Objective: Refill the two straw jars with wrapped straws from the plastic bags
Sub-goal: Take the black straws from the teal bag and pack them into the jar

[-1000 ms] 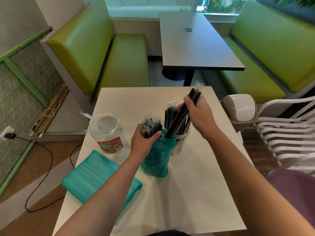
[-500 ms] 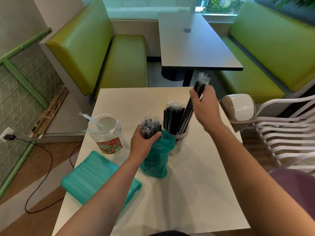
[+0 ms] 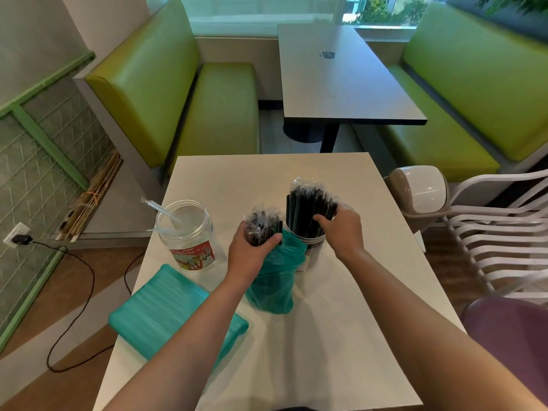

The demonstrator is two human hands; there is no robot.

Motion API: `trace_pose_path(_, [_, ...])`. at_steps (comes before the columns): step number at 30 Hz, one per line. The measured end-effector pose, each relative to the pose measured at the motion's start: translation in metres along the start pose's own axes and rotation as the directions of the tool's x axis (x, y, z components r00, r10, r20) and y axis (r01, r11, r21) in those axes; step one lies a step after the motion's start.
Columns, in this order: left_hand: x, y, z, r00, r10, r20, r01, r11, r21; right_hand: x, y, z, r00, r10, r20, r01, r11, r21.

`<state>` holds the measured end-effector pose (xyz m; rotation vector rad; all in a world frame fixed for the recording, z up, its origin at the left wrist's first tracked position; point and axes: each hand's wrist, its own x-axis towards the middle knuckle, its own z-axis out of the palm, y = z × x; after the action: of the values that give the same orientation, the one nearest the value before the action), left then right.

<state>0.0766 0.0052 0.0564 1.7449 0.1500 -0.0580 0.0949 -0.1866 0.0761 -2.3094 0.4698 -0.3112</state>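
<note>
Black wrapped straws [image 3: 305, 209] stand packed upright in a clear jar [image 3: 312, 247] at the table's middle. My right hand [image 3: 339, 229] curls its fingers round that bundle from the right side. My left hand [image 3: 252, 250] grips the neck of a teal plastic bag [image 3: 274, 289], with more black wrapped straws [image 3: 262, 222] sticking out of its top. A second clear jar [image 3: 189, 232] with a red label stands to the left and holds only a couple of clear wrapped straws [image 3: 161, 209]. Another teal bag of straws [image 3: 172, 312] lies flat at the near left.
The white table [image 3: 341, 336] ends close to my body. A small swing-lid bin [image 3: 421, 191] and white plastic chairs [image 3: 498, 232] stand off its right edge. Green benches [image 3: 184, 108] and a dark table [image 3: 341, 78] lie beyond. A black cable [image 3: 86, 292] runs over the floor at left.
My right hand has come down from above the jar with its handful of black straws. Those straws now stand in the jar with the others, and the hand wraps round the bundle.
</note>
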Motion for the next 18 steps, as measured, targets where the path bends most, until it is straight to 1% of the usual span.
trace_pose_path(3, [0.001, -0.001, 0.000, 1.000, -0.001, -0.005, 0.001, 1.000, 0.008, -0.001, -0.004, -0.001, 0.999, 0.031, -0.031, -0.025, 0.985, 0.170])
trace_pose_path(6, [0.000, 0.000, -0.001, 1.000, 0.000, 0.000, 0.000, 1.000, 0.008, -0.004, -0.010, -0.003, 0.996, 0.010, -0.086, 0.012, 0.969, 0.247])
trace_pose_path(9, [0.000, -0.001, -0.001, 1.000, 0.001, -0.004, -0.001, 1.000, 0.014, -0.002, -0.012, -0.005, 0.988, -0.084, -0.129, 0.107, 0.977, 0.185])
trace_pose_path(12, [0.001, -0.002, -0.001, 1.000, -0.004, -0.010, 0.004, 1.000, 0.011, 0.002, -0.009, -0.002, 0.989, -0.108, -0.100, 0.118, 0.987, 0.111])
trace_pose_path(15, [0.001, -0.002, -0.002, 1.000, -0.005, -0.007, 0.005, 1.000, 0.006, 0.005, -0.007, -0.001, 0.992, -0.104, -0.075, 0.111, 0.989, 0.101])
trace_pose_path(18, [0.001, -0.002, -0.003, 1.000, -0.007, -0.002, 0.007, 1.000, -0.002, 0.004, -0.007, -0.002, 0.986, -0.121, -0.118, 0.137, 0.980, 0.145])
